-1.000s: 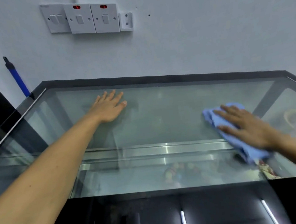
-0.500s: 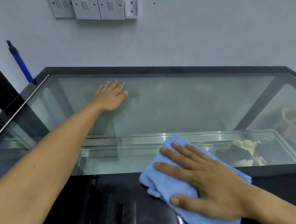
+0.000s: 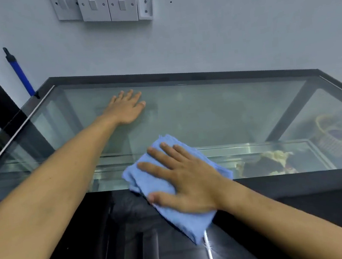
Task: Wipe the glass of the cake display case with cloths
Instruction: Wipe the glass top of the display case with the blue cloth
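The glass top of the cake display case [image 3: 216, 112] stretches out below me, framed in black. A folded light-blue cloth [image 3: 181, 222] lies on the glass near the front edge. My right hand [image 3: 183, 178] presses flat on it with spread, straight fingers. My left hand [image 3: 127, 108] rests palm-down on the bare glass further back and to the left, fingers straight, holding nothing.
A grey wall with a row of white switches [image 3: 108, 6] rises right behind the case. A blue-handled tool [image 3: 19, 74] leans at the back left corner. Cakes [image 3: 269, 163] and a yellow basket [image 3: 337, 134] show through the glass on the right.
My right hand has swept the cloth from the right side of the glass toward the near middle, then slightly forward again. My left hand has stayed planted on the glass.
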A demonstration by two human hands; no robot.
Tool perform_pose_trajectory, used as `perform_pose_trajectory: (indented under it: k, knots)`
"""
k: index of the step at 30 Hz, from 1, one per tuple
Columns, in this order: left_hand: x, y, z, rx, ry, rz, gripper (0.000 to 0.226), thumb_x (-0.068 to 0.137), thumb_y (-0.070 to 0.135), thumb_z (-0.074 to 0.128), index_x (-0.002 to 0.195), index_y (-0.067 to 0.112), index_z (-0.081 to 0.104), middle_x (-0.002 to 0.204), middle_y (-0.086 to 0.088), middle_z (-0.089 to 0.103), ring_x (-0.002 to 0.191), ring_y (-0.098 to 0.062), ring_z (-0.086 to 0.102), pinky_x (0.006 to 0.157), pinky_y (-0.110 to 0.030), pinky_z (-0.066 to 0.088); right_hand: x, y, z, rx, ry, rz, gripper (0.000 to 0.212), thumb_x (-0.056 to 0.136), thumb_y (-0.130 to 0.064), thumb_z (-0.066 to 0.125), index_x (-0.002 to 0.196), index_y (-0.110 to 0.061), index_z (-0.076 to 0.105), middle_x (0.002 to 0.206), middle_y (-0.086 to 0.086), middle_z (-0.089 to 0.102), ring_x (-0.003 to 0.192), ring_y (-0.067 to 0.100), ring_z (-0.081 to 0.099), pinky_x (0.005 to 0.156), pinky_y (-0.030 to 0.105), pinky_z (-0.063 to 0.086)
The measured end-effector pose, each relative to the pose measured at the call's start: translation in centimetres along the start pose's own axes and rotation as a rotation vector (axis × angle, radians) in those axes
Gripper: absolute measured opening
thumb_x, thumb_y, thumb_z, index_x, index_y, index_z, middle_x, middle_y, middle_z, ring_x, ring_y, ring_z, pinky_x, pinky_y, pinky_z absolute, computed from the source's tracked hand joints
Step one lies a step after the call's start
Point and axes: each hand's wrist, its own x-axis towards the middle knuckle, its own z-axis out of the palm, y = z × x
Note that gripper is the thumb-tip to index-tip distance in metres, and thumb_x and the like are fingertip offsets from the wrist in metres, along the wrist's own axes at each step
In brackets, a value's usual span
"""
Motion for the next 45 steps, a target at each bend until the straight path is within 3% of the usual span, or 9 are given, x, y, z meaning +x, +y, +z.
perform_pose_trajectory:
  k: [6, 12, 15, 20, 26, 29, 32, 40, 45]
  knots:
    - [-0.2, -0.2, 0.1, -0.005, -0.008, 0.006, 0.067, 0.107, 0.061, 0.014, 0.166, 0.032, 0.005, 0.174, 0.001, -0.003, 0.161, -0.027, -0.003, 0.128, -0.046, -0.002, -13.6, 8.9, -2.3, 0.029, 0.005, 0.197, 0.072, 0.095, -0.083, 0.032, 0.159, -0.055, 0.013, 0.171, -0.022, 0.002, 0.159, 0.007, 0.001, 0.127, 0.029, 0.0]
    - [-0.3, -0.3, 0.1, -0.016, -0.006, 0.015, 0.068, 0.107, 0.061, 0.015, 0.167, 0.031, 0.005, 0.174, 0.001, -0.002, 0.161, -0.027, -0.003, 0.128, -0.047, -0.002, 0.6, 15.6, -3.0, -0.049, 0.097, 0.599, 0.117, 0.071, -0.096, -0.01, 0.163, -0.031, 0.022, 0.169, 0.007, 0.023, 0.153, 0.03, 0.022, 0.124, 0.043, 0.014]
    - [-0.4, -0.1, -0.1, -0.023, 0.003, 0.013, 0.067, 0.108, 0.06, 0.018, 0.167, 0.031, 0.007, 0.174, 0.0, -0.001, 0.161, -0.026, -0.002, 0.128, -0.046, -0.002, 6.9, 5.5, -0.7, -0.058, 0.066, 0.318, 0.118, 0.073, -0.094, -0.018, 0.163, -0.029, 0.023, 0.168, 0.012, 0.026, 0.154, 0.033, 0.023, 0.126, 0.047, 0.014]
    - [-0.1, -0.6, 0.1, -0.044, 0.018, 0.027, 0.069, 0.107, 0.062, 0.021, 0.166, 0.03, 0.009, 0.174, 0.001, 0.002, 0.161, -0.025, 0.0, 0.129, -0.046, 0.0, -4.4, -2.7, 0.1, 0.061, -0.017, -0.096, 0.073, 0.097, -0.077, 0.039, 0.16, -0.054, 0.009, 0.172, -0.016, -0.003, 0.158, 0.01, -0.011, 0.127, 0.034, -0.01]
    - [1.1, -1.9, -0.2, -0.042, 0.012, 0.022, 0.067, 0.102, 0.071, 0.019, 0.164, 0.045, 0.01, 0.174, 0.002, -0.001, 0.161, -0.025, -0.003, 0.128, -0.047, -0.004, -8.2, 15.1, -3.6, 0.061, 0.022, 0.504, 0.082, 0.08, -0.097, 0.012, 0.154, -0.062, 0.013, 0.17, -0.021, 0.008, 0.158, 0.003, 0.004, 0.127, 0.026, -0.001]
    - [2.0, -2.3, -0.3, -0.032, 0.008, 0.014, 0.07, 0.1, 0.074, 0.019, 0.163, 0.046, 0.007, 0.174, 0.004, -0.003, 0.161, -0.025, -0.005, 0.129, -0.048, -0.006, -1.0, 24.6, -4.0, 0.006, 0.108, 0.74, 0.113, 0.07, -0.1, 0.0, 0.161, -0.039, 0.022, 0.17, -0.001, 0.022, 0.157, 0.022, 0.016, 0.126, 0.044, 0.011]
    - [2.3, -2.3, 0.0, -0.03, 0.01, 0.012, 0.07, 0.1, 0.074, 0.018, 0.163, 0.046, 0.005, 0.174, 0.005, -0.005, 0.16, -0.024, -0.007, 0.129, -0.048, -0.006, 10.2, 26.3, -4.3, 0.004, 0.13, 0.914, 0.093, 0.084, -0.083, 0.016, 0.162, -0.032, 0.024, 0.17, 0.007, 0.019, 0.155, 0.036, 0.017, 0.123, 0.053, 0.015]
    - [3.3, -2.8, -0.1, -0.051, -0.002, 0.002, 0.057, 0.11, 0.052, 0.014, 0.165, 0.04, 0.004, 0.174, 0.007, -0.006, 0.161, -0.022, -0.005, 0.128, -0.045, -0.005, 15.0, 9.8, -1.3, -0.005, 0.01, 0.203, 0.079, 0.093, -0.079, 0.02, 0.162, -0.041, 0.017, 0.172, -0.006, 0.011, 0.159, 0.021, 0.005, 0.128, 0.042, 0.005]
    - [3.1, -4.4, -0.8, -0.031, -0.027, 0.085, 0.056, 0.11, 0.053, 0.015, 0.164, 0.042, 0.006, 0.174, 0.007, -0.003, 0.161, -0.02, -0.005, 0.129, -0.042, -0.005, 3.4, 18.0, -3.5, 0.032, 0.036, 0.375, 0.087, 0.075, -0.098, 0.007, 0.152, -0.059, 0.013, 0.165, -0.022, 0.008, 0.158, 0.007, 0.004, 0.127, 0.027, -0.002]
